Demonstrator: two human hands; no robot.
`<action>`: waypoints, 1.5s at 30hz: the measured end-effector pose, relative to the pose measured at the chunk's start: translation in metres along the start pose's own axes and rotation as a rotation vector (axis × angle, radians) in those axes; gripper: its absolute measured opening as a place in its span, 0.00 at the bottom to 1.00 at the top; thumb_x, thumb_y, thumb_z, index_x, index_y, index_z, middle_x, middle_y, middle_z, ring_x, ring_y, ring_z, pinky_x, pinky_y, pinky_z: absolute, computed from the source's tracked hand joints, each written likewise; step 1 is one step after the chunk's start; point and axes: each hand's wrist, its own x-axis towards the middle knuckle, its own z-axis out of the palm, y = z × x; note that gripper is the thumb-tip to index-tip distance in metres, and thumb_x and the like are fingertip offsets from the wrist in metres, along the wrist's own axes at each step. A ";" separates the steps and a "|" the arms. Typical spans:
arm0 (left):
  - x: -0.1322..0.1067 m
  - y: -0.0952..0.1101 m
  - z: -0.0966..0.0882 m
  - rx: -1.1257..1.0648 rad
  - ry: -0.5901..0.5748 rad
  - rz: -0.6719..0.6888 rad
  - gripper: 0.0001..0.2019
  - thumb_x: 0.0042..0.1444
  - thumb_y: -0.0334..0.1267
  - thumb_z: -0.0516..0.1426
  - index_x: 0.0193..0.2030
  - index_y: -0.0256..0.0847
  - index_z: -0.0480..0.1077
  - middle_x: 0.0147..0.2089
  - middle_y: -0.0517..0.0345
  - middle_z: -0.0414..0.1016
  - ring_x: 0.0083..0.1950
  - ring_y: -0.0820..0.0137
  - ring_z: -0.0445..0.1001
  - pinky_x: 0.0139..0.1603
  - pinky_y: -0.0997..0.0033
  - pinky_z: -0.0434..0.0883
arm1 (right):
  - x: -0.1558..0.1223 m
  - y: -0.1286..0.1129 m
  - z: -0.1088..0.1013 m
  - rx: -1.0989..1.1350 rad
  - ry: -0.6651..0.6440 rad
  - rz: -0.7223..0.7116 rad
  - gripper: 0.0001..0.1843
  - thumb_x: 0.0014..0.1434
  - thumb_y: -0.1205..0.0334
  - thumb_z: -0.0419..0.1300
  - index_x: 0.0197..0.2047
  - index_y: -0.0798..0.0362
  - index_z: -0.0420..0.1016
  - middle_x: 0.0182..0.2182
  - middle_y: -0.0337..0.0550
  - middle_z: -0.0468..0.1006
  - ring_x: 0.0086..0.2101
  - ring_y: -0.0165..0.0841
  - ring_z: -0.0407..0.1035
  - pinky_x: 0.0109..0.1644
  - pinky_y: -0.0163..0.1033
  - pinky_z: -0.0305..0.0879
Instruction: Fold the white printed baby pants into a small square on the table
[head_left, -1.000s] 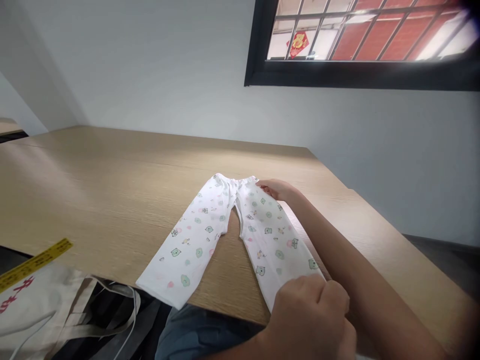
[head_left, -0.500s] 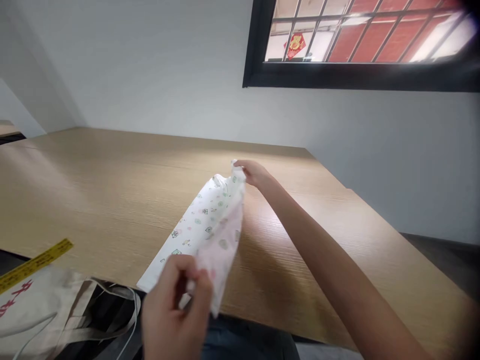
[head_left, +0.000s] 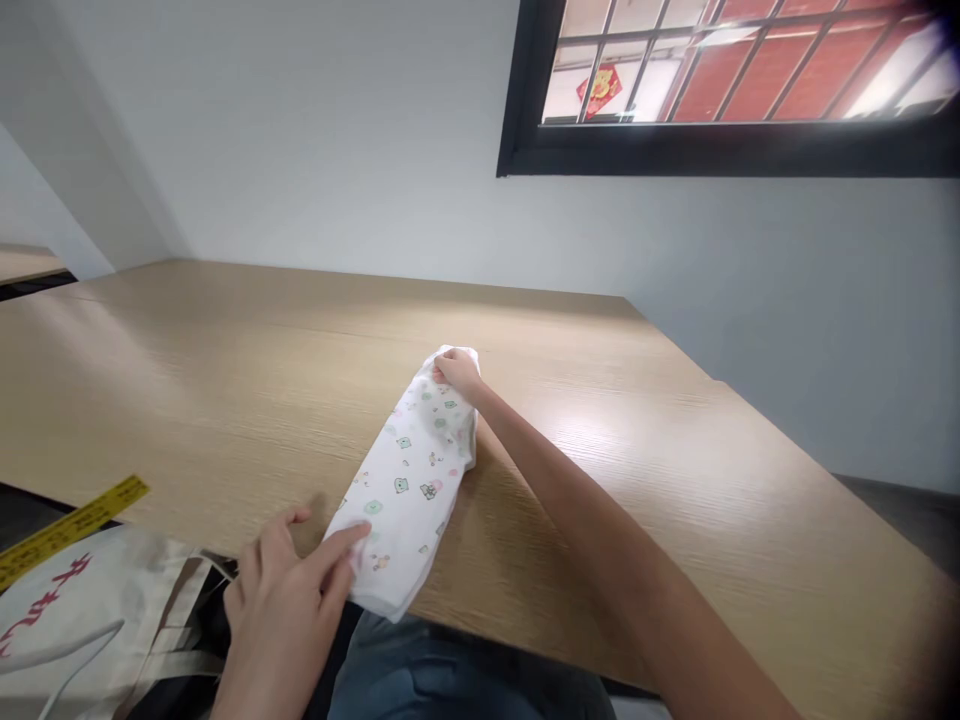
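A white cloth (head_left: 409,475) with small green and pink cartoon prints lies folded into a long strip on the wooden table. Its near end hangs slightly past the table's front edge. At the far end, my right hand (head_left: 454,370) is closed on the cloth, fingers curled at its top edge. My left hand (head_left: 289,590) is at the near left corner, fingers spread, with the index fingertip over the cloth's printed surface. The folded layers show along the cloth's right side.
A wooden table (head_left: 225,400) stretches back to a grey wall. On the left are a yellow strip with black print (head_left: 82,525) and a cream bag with red characters (head_left: 97,600) and a white cord. A dark-framed barred window (head_left: 675,150) is above.
The cloth's raised right-hand layer has come down onto the rest, making a flatter strip. My right hand has moved left and down with it. My left hand has opened from a pinch and shifted left.
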 end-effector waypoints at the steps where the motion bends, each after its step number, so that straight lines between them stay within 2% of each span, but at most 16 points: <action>1: -0.001 0.005 0.001 0.004 -0.018 0.030 0.14 0.54 0.38 0.50 0.40 0.57 0.75 0.49 0.47 0.63 0.44 0.52 0.64 0.34 0.52 0.66 | -0.001 0.003 -0.005 -0.034 -0.008 -0.008 0.11 0.62 0.58 0.54 0.42 0.58 0.68 0.36 0.41 0.71 0.31 0.29 0.68 0.33 0.37 0.68; 6: -0.009 0.045 -0.007 -0.193 -0.168 0.322 0.17 0.54 0.33 0.51 0.42 0.61 0.72 0.48 0.54 0.64 0.49 0.57 0.64 0.43 0.51 0.65 | -0.012 0.015 -0.033 -0.171 -0.063 -0.093 0.12 0.61 0.57 0.54 0.37 0.58 0.69 0.30 0.38 0.70 0.27 0.27 0.66 0.29 0.34 0.66; 10: 0.001 0.068 -0.022 -0.288 -0.349 0.483 0.13 0.54 0.32 0.51 0.36 0.56 0.74 0.47 0.56 0.64 0.53 0.60 0.61 0.50 0.53 0.63 | -0.035 0.020 -0.053 -0.247 -0.180 -0.186 0.14 0.62 0.55 0.52 0.33 0.58 0.68 0.26 0.36 0.68 0.24 0.25 0.63 0.26 0.32 0.63; 12: 0.027 0.075 -0.023 -0.267 -0.429 0.601 0.12 0.56 0.33 0.49 0.35 0.50 0.74 0.48 0.54 0.64 0.56 0.60 0.59 0.53 0.54 0.60 | -0.049 0.020 -0.059 -0.282 -0.262 -0.232 0.16 0.64 0.54 0.50 0.33 0.57 0.68 0.26 0.36 0.68 0.24 0.25 0.63 0.27 0.33 0.62; 15: 0.086 0.088 -0.007 -0.212 -0.463 0.840 0.15 0.59 0.35 0.47 0.49 0.41 0.68 0.54 0.48 0.62 0.59 0.59 0.56 0.57 0.54 0.58 | -0.062 0.019 -0.063 -0.342 -0.366 -0.295 0.18 0.65 0.53 0.47 0.34 0.56 0.69 0.29 0.38 0.70 0.26 0.26 0.65 0.29 0.34 0.64; 17: 0.120 0.099 0.010 -0.183 -0.475 0.871 0.18 0.59 0.34 0.45 0.55 0.37 0.63 0.56 0.47 0.62 0.59 0.60 0.57 0.58 0.56 0.58 | -0.063 0.020 -0.061 -0.390 -0.398 -0.334 0.18 0.65 0.54 0.46 0.35 0.56 0.69 0.30 0.39 0.71 0.27 0.27 0.66 0.31 0.35 0.65; 19: 0.133 0.107 0.025 -0.165 -0.474 0.868 0.19 0.61 0.35 0.44 0.58 0.34 0.59 0.59 0.44 0.59 0.59 0.59 0.57 0.59 0.54 0.57 | -0.056 0.023 -0.056 -0.446 -0.376 -0.373 0.16 0.65 0.55 0.47 0.37 0.56 0.70 0.33 0.41 0.72 0.31 0.29 0.67 0.36 0.38 0.66; 21: 0.118 0.109 0.030 -0.153 -0.479 0.867 0.21 0.62 0.39 0.43 0.60 0.35 0.56 0.61 0.43 0.57 0.61 0.56 0.56 0.59 0.51 0.57 | -0.045 0.028 -0.050 -0.506 -0.295 -0.411 0.13 0.64 0.57 0.49 0.42 0.56 0.69 0.40 0.44 0.71 0.39 0.33 0.67 0.44 0.44 0.65; 24: 0.060 0.099 0.022 -0.137 -0.397 0.874 0.22 0.62 0.43 0.44 0.62 0.39 0.54 0.62 0.44 0.55 0.62 0.52 0.54 0.56 0.49 0.61 | -0.030 0.039 -0.041 -0.604 -0.143 -0.444 0.15 0.63 0.59 0.52 0.50 0.55 0.65 0.52 0.48 0.65 0.51 0.40 0.59 0.54 0.53 0.55; 27: 0.001 0.083 0.013 -0.155 -0.119 0.965 0.21 0.61 0.45 0.46 0.58 0.38 0.60 0.57 0.46 0.64 0.59 0.53 0.60 0.52 0.53 0.66 | -0.019 0.045 -0.034 -0.686 -0.032 -0.443 0.18 0.62 0.59 0.53 0.54 0.55 0.62 0.55 0.49 0.60 0.55 0.43 0.54 0.57 0.56 0.49; 29: -0.020 0.074 0.011 -0.154 0.071 1.038 0.25 0.60 0.52 0.45 0.53 0.35 0.65 0.51 0.49 0.70 0.54 0.56 0.66 0.48 0.59 0.69 | -0.016 0.046 -0.031 -0.725 0.021 -0.427 0.20 0.63 0.58 0.52 0.56 0.55 0.60 0.57 0.49 0.59 0.56 0.43 0.53 0.58 0.56 0.48; 31: -0.028 0.069 0.012 -0.136 0.188 1.039 0.27 0.60 0.55 0.44 0.49 0.33 0.68 0.47 0.52 0.73 0.50 0.61 0.68 0.45 0.64 0.70 | -0.014 0.047 -0.030 -0.759 0.062 -0.402 0.21 0.63 0.57 0.51 0.57 0.55 0.59 0.57 0.50 0.58 0.57 0.43 0.52 0.58 0.56 0.47; 36: -0.023 0.066 0.015 -0.140 0.261 0.982 0.17 0.63 0.32 0.42 0.47 0.38 0.70 0.45 0.59 0.74 0.48 0.67 0.69 0.47 0.68 0.66 | -0.014 0.046 -0.030 -0.825 0.133 -0.325 0.23 0.63 0.55 0.51 0.58 0.55 0.56 0.59 0.51 0.54 0.58 0.45 0.49 0.58 0.57 0.46; 39: -0.021 0.066 0.014 -0.145 0.282 1.013 0.18 0.63 0.28 0.40 0.47 0.38 0.70 0.44 0.60 0.74 0.46 0.68 0.69 0.47 0.68 0.65 | -0.015 0.042 -0.033 -0.851 0.128 -0.294 0.22 0.62 0.55 0.51 0.57 0.55 0.58 0.57 0.50 0.58 0.55 0.44 0.53 0.57 0.56 0.49; 42: -0.018 0.066 0.012 -0.183 0.236 1.036 0.18 0.64 0.30 0.40 0.48 0.36 0.68 0.44 0.56 0.74 0.45 0.68 0.69 0.46 0.68 0.66 | -0.017 0.031 -0.038 -0.862 0.038 -0.285 0.20 0.62 0.55 0.52 0.54 0.55 0.61 0.54 0.49 0.61 0.52 0.42 0.57 0.54 0.55 0.54; 45: -0.013 0.067 0.011 -0.282 0.156 1.040 0.18 0.64 0.30 0.38 0.49 0.34 0.68 0.42 0.53 0.74 0.42 0.68 0.70 0.43 0.70 0.68 | -0.033 0.016 -0.044 -0.858 -0.176 -0.292 0.18 0.62 0.54 0.52 0.50 0.57 0.65 0.49 0.49 0.66 0.46 0.39 0.63 0.48 0.50 0.61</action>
